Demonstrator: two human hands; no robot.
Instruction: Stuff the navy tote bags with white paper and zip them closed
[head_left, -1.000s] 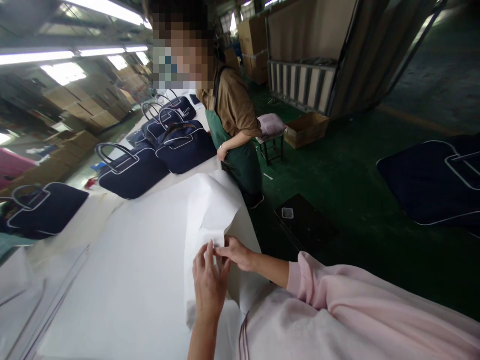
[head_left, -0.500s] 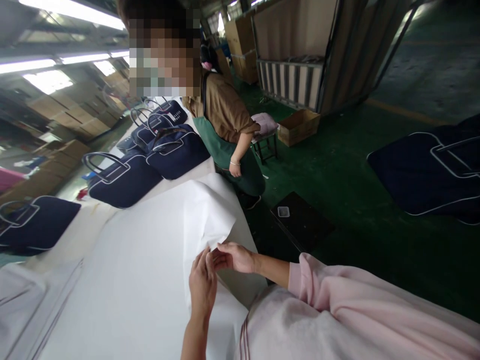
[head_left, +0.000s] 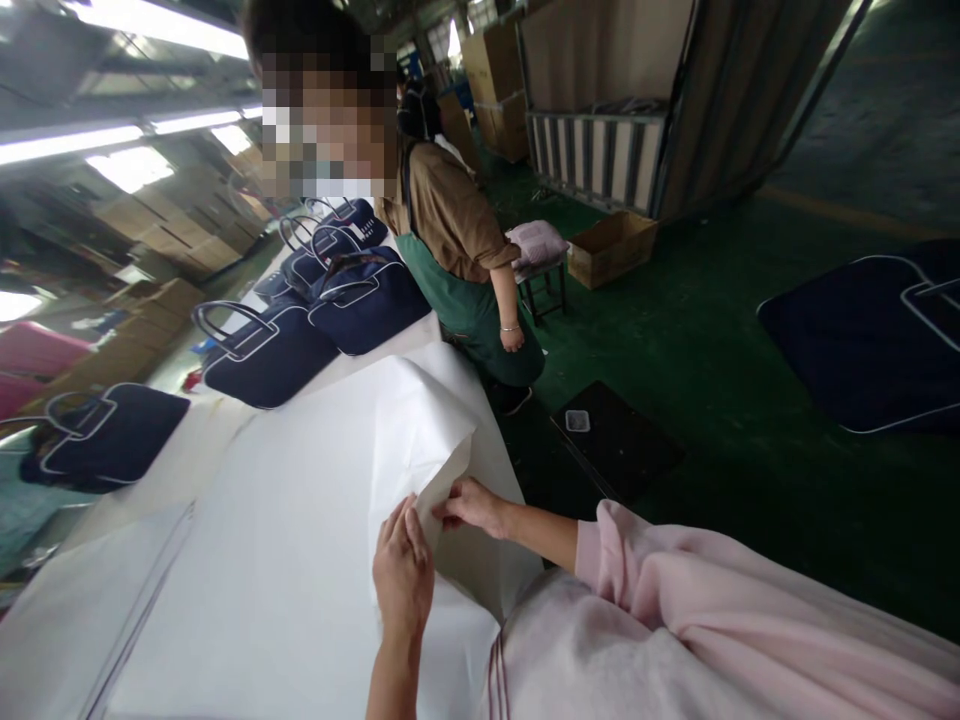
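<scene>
- Sleeve (head_left: 750,620), pink and fleecy, fills the lower right corner; it belongs to the person wearing the camera.
- Left hand (head_left: 403,575) lies palm down on the white sheet (head_left: 300,520), fingers nearly flat and together, pressing the stack rather than gripping it.
- Right hand (head_left: 471,505) pinches the raised edge of the top sheet between thumb and fingers, a narrow grip closed on that one layer, just beside the left fingertips.
- White sheet lies spread over the table (head_left: 172,460), its near right part lifted and curled back from the layers beneath. Judged from the soft fold and creases, it is thin, light and limp, likely to cling to the layer under it and to crease or tear if pulled hard; a pinch at the free edge or corner, with the other hand holding the stack down, seems the sound place to hold.
- Navy bags (head_left: 270,350) with pale piping and handles rest farther along the table; another (head_left: 862,350) lies on the green floor (head_left: 712,300) at right.
- Co-worker (head_left: 457,250) in a brown shirt and green apron stands at the table's far side, arm hanging.
- Cardboard box (head_left: 611,245) and stool (head_left: 540,270) stand beyond.
</scene>
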